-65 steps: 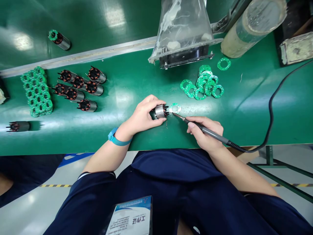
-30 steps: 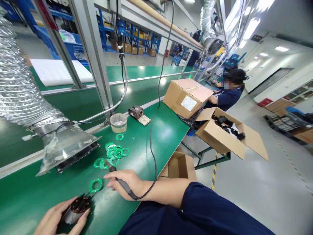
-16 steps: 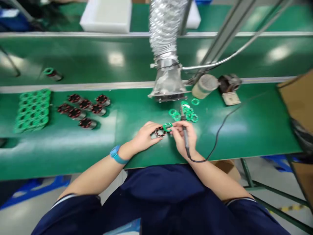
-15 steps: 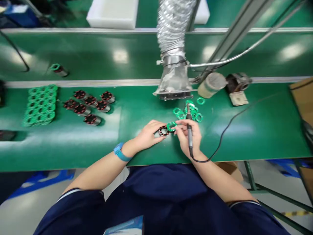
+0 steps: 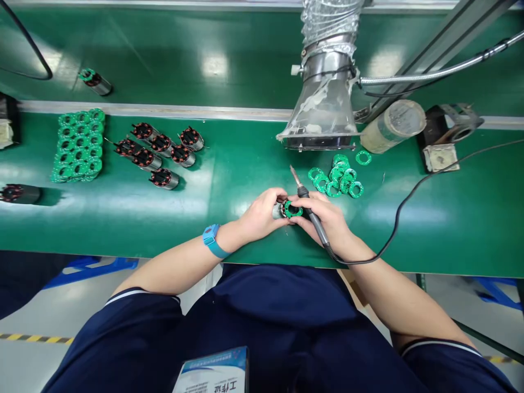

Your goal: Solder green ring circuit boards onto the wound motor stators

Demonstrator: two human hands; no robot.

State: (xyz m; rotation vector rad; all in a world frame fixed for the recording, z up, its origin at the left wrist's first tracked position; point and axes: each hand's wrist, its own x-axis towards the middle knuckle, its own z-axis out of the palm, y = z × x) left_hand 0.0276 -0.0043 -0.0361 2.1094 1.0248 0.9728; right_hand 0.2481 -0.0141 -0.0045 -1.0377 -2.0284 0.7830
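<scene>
My left hand (image 5: 264,214) is wrapped round a motor stator (image 5: 278,210), a silvery cylinder lying with its wound end toward the right. Against that end sits a green ring-shaped circuit board (image 5: 293,209), touched by the fingers of my right hand (image 5: 327,218). The same right hand holds a soldering iron (image 5: 314,214), its tip pointing up and left, away from the board. Whether the ring is fully seated on the stator I cannot tell. Loose green ring boards (image 5: 336,177) lie in a small heap beyond my right hand.
Several stators (image 5: 164,178) stand at the left, beside a stack of green board panels (image 5: 77,146). A fume extraction hood (image 5: 323,112) hangs above the bench. Behind the loose rings are a cloudy jar (image 5: 393,126) and a soldering iron stand (image 5: 444,134). The iron's cable (image 5: 397,218) trails right.
The green ring board has come onto the stator's end, and both hands have closed in around it. The soldering iron now tilts more to the left. My view has shifted.
</scene>
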